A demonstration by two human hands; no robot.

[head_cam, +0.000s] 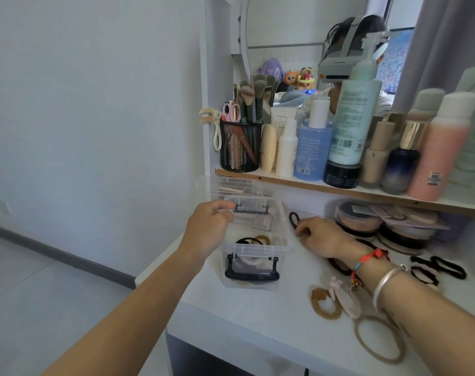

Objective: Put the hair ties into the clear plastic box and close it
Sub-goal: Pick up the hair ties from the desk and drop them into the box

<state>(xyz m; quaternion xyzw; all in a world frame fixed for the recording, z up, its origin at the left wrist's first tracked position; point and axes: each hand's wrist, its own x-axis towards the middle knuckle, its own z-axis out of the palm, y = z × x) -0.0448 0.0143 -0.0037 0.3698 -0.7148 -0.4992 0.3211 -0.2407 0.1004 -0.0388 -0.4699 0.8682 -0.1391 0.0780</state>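
Observation:
The clear plastic box (pixel 281 234) stands open on the white desk, with black latches at its near and far ends. A few hair ties (pixel 254 240), black and tan, lie inside it. My left hand (pixel 209 229) grips the box's far left rim. The clear lid (pixel 231 187) leans behind the box. My right hand (pixel 320 234) rests just right of the box, fingers closed on a black hair tie (pixel 293 219). More hair ties lie on the desk to the right: a brown one (pixel 324 302), a large beige one (pixel 380 337) and black ones (pixel 438 268).
A shelf (pixel 312 185) just above the desk holds bottles, jars and a black mesh cup of brushes (pixel 240 147). Round compacts (pixel 358 217) are stacked under it at the right. A pale shell-shaped clip (pixel 345 297) lies by the brown tie. The desk's left edge (pixel 160 264) drops to the floor.

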